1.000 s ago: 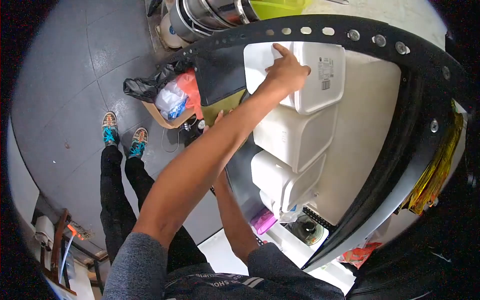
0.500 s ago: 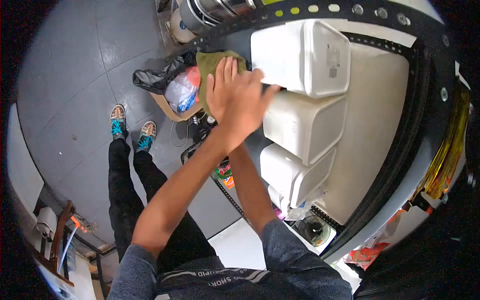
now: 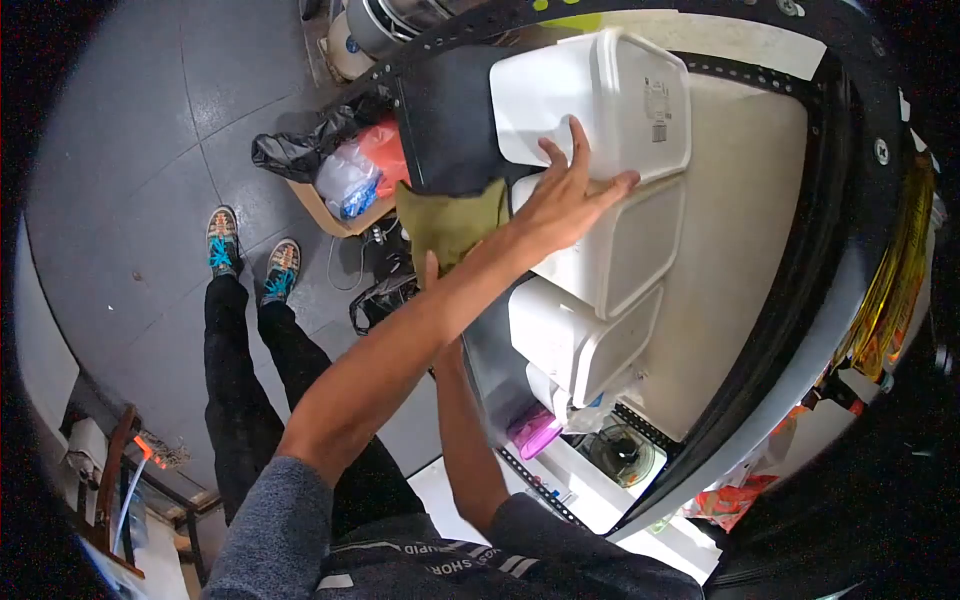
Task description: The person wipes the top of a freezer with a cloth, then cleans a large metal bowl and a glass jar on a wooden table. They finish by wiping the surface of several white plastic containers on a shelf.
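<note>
My left hand (image 3: 562, 208) is at the upper white plastic container (image 3: 548, 100), fingers spread against its lower side. My left forearm crosses over my right arm. Below it, my right hand (image 3: 432, 266) is on an olive-green cloth (image 3: 450, 218) on the dark shelf surface (image 3: 445, 120). Only the thumb and a bit of the fingers show there; the forearm hides the rest. The cloth is bunched, with its far edge raised in corners. A second white container (image 3: 640, 245) sits right under the left hand, and a third white container (image 3: 560, 325) stands nearer to me.
A cardboard box (image 3: 325, 212) with plastic bags stands on the floor beside the shelf, by a black bag (image 3: 385, 300). Metal pots (image 3: 400, 15) are at the top. A purple item (image 3: 535, 430) and a fan-like object (image 3: 620, 450) lie near the shelf's closer end.
My right hand has drawn the cloth toward me along the shelf, baring dark surface beyond it. My left hand has moved right, from above the cloth to the white containers.
</note>
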`<state>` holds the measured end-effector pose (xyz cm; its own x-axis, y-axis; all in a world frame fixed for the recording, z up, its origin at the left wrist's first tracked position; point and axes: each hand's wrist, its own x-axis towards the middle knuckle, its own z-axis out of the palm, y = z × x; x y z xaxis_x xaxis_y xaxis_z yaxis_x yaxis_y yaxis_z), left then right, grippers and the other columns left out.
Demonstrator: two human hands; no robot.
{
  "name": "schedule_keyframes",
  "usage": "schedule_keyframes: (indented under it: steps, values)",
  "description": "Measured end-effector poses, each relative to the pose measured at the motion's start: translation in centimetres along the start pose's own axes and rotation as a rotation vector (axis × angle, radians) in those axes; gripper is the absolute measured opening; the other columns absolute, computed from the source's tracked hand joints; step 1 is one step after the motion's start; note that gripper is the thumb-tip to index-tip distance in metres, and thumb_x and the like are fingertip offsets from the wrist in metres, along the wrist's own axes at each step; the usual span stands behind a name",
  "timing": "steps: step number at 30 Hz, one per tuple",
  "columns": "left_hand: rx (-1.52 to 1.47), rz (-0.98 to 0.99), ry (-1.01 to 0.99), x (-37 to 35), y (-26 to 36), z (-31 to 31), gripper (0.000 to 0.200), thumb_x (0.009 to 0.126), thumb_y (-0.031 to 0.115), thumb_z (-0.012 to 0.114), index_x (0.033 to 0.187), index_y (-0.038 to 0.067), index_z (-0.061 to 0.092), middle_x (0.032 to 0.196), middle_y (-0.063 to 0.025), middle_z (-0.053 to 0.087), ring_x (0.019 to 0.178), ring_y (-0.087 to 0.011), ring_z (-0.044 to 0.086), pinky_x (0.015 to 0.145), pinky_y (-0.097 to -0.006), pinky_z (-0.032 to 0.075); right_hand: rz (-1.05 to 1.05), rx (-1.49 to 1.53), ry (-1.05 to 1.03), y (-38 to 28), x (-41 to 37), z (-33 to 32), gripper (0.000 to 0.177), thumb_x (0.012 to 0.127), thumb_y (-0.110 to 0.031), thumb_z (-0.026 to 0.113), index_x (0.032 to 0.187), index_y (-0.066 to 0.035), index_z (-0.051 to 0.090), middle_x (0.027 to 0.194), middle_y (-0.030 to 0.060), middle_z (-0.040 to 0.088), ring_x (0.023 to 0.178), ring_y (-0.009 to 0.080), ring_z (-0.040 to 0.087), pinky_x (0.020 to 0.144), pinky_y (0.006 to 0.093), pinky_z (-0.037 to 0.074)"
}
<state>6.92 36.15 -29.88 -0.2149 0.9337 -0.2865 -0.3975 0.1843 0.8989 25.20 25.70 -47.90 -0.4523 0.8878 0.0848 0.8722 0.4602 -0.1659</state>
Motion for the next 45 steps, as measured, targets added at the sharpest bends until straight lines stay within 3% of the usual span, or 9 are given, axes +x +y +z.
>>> schedule_keyframes:
  steps: [13, 23, 25, 27, 32, 34, 36, 42, 45]
  values:
    - [-0.068, 0.055, 0.001, 1.1, -1.8, 0.8, 0.095, 0.087, 0.063, 0.033, 0.137, -0.005, -0.013, 0.126, -0.0525, 0.009, 0.121, -0.0516, 0.032, 0.105, -0.036, 0.028, -0.529, 0.062, -0.262, -3.7, 10.4, -3.0, 0.059, 0.088, -0.032, 0.045, 0.136, 0.0, 0.031, 0.144, 0.0172, 0.025, 0.134, 0.0347, 0.02, 0.107, 0.0481, 0.017]
    - [0.417, 0.227, 0.123, -5.3, -1.2, -4.9, 0.061, 0.095, 0.044, 0.032, 0.137, 0.001, 0.027, 0.13, -0.0238, 0.043, 0.117, -0.0408, 0.043, 0.102, -0.0367, 0.031, -0.486, 0.064, -0.005, -8.1, 16.7, -0.1, 0.057, 0.089, -0.03, 0.044, 0.137, -0.004, 0.029, 0.144, 0.0187, 0.024, 0.132, 0.0382, 0.021, 0.107, 0.0492, 0.016]
    - [0.37, 0.701, 0.263, -7.6, -7.1, -7.6, 0.05, 0.096, 0.036, 0.034, 0.131, 0.0, 0.038, 0.123, -0.0189, 0.052, 0.113, -0.0315, 0.05, 0.1, -0.0347, 0.034, -0.39, 0.163, -0.033, -5.7, 12.0, -1.1, 0.056, 0.089, -0.029, 0.044, 0.136, -0.003, 0.031, 0.143, 0.0211, 0.024, 0.133, 0.0389, 0.021, 0.107, 0.0511, 0.016]
    - [-0.116, 0.134, 0.238, -12.9, -7.2, -11.6, 0.045, 0.097, 0.033, 0.037, 0.125, 0.0, 0.046, 0.118, -0.0151, 0.056, 0.108, -0.0217, 0.052, 0.097, -0.0316, 0.036, -0.371, 0.008, -0.105, -3.1, 6.9, -3.8, 0.052, 0.091, -0.022, 0.044, 0.137, -0.003, 0.03, 0.143, 0.0222, 0.023, 0.132, 0.0398, 0.021, 0.107, 0.0465, 0.017]
    - [0.541, -0.44, 0.423, -28.4, -17.9, -22.7, 0.043, 0.095, 0.035, 0.041, 0.112, -0.003, 0.053, 0.097, -0.0201, 0.059, 0.094, -0.0215, 0.056, 0.085, -0.0309, 0.041, -0.17, 0.073, -0.115, 5.0, -2.5, -6.4, 0.053, 0.087, -0.012, 0.041, 0.137, 0.001, 0.028, 0.143, 0.025, 0.021, 0.132, 0.041, 0.021, 0.107, 0.0479, 0.016]
    - [0.521, -0.821, 0.237, -34.4, -20.7, -25.8, 0.057, 0.092, 0.043, 0.043, 0.126, -0.002, 0.045, 0.123, -0.0209, 0.052, 0.119, -0.0284, 0.046, 0.1, -0.0348, 0.033, -0.191, 0.031, -0.14, 4.8, -2.4, -6.4, 0.056, 0.085, -0.013, 0.044, 0.137, 0.001, 0.028, 0.143, 0.0253, 0.021, 0.13, 0.0431, 0.023, 0.107, 0.0491, 0.018]
    - [0.528, -0.849, 0.312, -38.6, -22.0, -25.1, 0.052, 0.091, 0.044, 0.046, 0.111, -0.003, 0.054, 0.1, -0.0239, 0.059, 0.097, -0.0269, 0.056, 0.085, -0.0348, 0.041, -0.246, 0.011, -0.145, 4.3, -1.0, -5.9, 0.055, 0.086, -0.014, 0.041, 0.136, 0.004, 0.028, 0.143, 0.0249, 0.021, 0.13, 0.043, 0.023, 0.107, 0.0482, 0.018]
    - [0.195, -0.826, 0.117, -43.0, -32.2, -20.9, 0.081, 0.073, 0.056, 0.065, 0.122, -0.005, 0.042, 0.116, -0.0205, 0.055, 0.113, -0.0282, 0.049, 0.092, -0.0359, 0.04, -0.186, 0.005, 0.009, 1.5, 4.7, -3.0, 0.054, 0.087, -0.016, 0.04, 0.135, 0.005, 0.028, 0.141, 0.0243, 0.025, 0.13, 0.0416, 0.024, 0.107, 0.0464, 0.018]
    - [0.804, -1.176, 0.003, -43.9, -34.0, -19.2, 0.1, 0.065, 0.055, 0.073, 0.128, -0.009, 0.028, 0.118, -0.0216, 0.054, 0.112, -0.0294, 0.052, 0.092, -0.0362, 0.043, -0.044, -0.016, 0.059, 2.1, 0.9, -3.0, 0.056, 0.086, -0.017, 0.042, 0.136, 0.004, 0.028, 0.141, 0.0237, 0.026, 0.13, 0.0407, 0.025, 0.107, 0.0469, 0.019]
